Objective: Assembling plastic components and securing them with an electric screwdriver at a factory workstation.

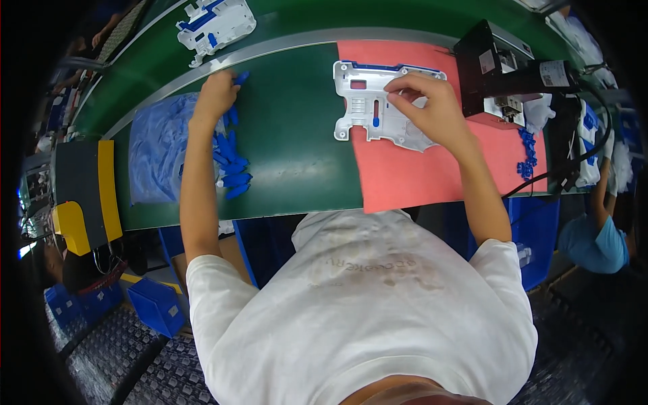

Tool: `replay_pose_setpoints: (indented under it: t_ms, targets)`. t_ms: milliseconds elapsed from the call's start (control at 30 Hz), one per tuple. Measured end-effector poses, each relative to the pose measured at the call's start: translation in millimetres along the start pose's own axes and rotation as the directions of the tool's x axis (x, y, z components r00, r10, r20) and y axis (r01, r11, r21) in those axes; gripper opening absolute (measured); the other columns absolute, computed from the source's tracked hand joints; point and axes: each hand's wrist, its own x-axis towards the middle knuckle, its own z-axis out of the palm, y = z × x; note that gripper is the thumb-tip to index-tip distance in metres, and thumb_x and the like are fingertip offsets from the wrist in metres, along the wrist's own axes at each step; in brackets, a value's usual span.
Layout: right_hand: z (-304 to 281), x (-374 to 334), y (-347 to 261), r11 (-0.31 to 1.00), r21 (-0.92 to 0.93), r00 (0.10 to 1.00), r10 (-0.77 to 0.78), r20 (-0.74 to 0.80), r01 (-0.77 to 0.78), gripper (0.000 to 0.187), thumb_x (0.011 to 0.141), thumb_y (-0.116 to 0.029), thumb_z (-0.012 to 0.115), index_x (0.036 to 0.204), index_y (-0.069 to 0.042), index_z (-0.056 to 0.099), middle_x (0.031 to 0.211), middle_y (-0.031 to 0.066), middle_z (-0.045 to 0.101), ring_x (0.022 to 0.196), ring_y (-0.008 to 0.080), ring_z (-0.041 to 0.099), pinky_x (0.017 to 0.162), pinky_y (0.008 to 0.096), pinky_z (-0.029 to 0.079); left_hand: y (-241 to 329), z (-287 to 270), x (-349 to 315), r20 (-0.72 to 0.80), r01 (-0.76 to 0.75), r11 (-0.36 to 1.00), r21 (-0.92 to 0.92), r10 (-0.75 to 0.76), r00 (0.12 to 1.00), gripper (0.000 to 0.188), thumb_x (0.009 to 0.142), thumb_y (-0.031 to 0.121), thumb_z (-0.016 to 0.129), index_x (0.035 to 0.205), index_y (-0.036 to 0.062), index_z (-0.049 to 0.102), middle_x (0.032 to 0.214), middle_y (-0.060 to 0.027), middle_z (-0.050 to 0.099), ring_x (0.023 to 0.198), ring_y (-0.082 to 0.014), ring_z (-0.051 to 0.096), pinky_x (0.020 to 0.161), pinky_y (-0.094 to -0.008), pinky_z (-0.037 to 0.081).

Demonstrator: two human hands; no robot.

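Green bench (290, 148), right hand (437, 109) partly hiding white housing (389, 116)

White blue-edged housing (390, 120) flat, mostly on pink mat (418, 179)

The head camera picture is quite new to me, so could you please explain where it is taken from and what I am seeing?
There is no robot here: a camera worn on the person's head looks down, and its fisheye lens bends straight edges. The bare arms are the wearer's own.

The left hand has its fingers at a blue piece; whether it is gripped is unclear. The right hand is over a white shell, thumb and forefinger close together; anything pinched there is too small to tell.

The shell lies partly on a pink mat on the green table. On the left are loose blue pieces and a blue plastic bag.
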Motion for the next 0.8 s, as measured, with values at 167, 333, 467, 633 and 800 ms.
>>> replay_pose_setpoints:
  t_ms: [167,333,467,633,800]
  targets:
    - [0,3,-7,0.993,0.079,0.995,-0.081,-0.052,0.085,0.014,0.084,-0.002,0.07,0.098,0.001,0.069,0.089,0.0079,0.068,0.08,0.015,0.065,0.073,0.0269,0.051,7,-5,-4,-0.131,-0.143,0.986,0.089,0.153,0.979,0.025,0.077,0.006,0.071,0.101,0.0008,0.066,0.103,-0.0226,0.067,0.094,-0.0413,0.065,0.083,-0.0449,0.052]
    - [7,6,-12,0.966,0.212,0.989,-0.139,-0.038,0.144,0.017,0.086,-0.001,0.067,0.102,0.002,0.068,0.096,0.0082,0.067,0.084,0.0141,0.064,0.076,0.027,0.052,58,-13,-21,0.061,-0.034,0.638,-0.769,0.126,0.99,0.024,0.09,0.008,0.065,0.112,-0.0025,0.065,0.1,-0.0159,0.069,0.082,-0.0251,0.069,0.076,-0.0331,0.057]
    - [18,11,-20,0.725,0.688,0.998,-0.057,0.013,0.032,0.025,0.09,0.001,0.062,0.114,0.004,0.065,0.116,0.0116,0.059,0.093,0.0116,0.061,0.076,0.0254,0.052,146,-23,-52,0.221,0.256,-0.04,-0.966,0.387,0.895,0.027,0.094,0.011,0.063,0.116,-0.0062,0.062,0.099,-0.0123,0.067,0.082,-0.0172,0.067,0.074,-0.028,0.057]
    - [17,5,-11,0.755,0.649,0.996,-0.074,-0.049,0.088,0.022,0.089,-0.001,0.066,0.111,0.004,0.067,0.102,0.0089,0.066,0.079,0.0115,0.064,0.072,0.0239,0.053,196,-9,-60,0.321,0.452,-0.186,-0.872,0.479,0.817,0.026,0.096,0.013,0.06,0.115,-0.0047,0.063,0.097,-0.0102,0.067,0.077,-0.0122,0.064,0.07,-0.026,0.055]
    - [22,3,27,0.921,0.361,0.985,0.172,-0.03,-0.15,0.017,0.085,-0.007,0.073,0.099,0.002,0.07,0.089,0.0084,0.071,0.073,0.0109,0.065,0.067,0.0226,0.053,189,6,-61,-0.1,-0.184,0.572,-0.799,0.176,0.979,0.035,0.089,0.026,0.067,0.116,0.0037,0.064,0.101,-0.0092,0.068,0.083,-0.0217,0.065,0.072,-0.0336,0.05]
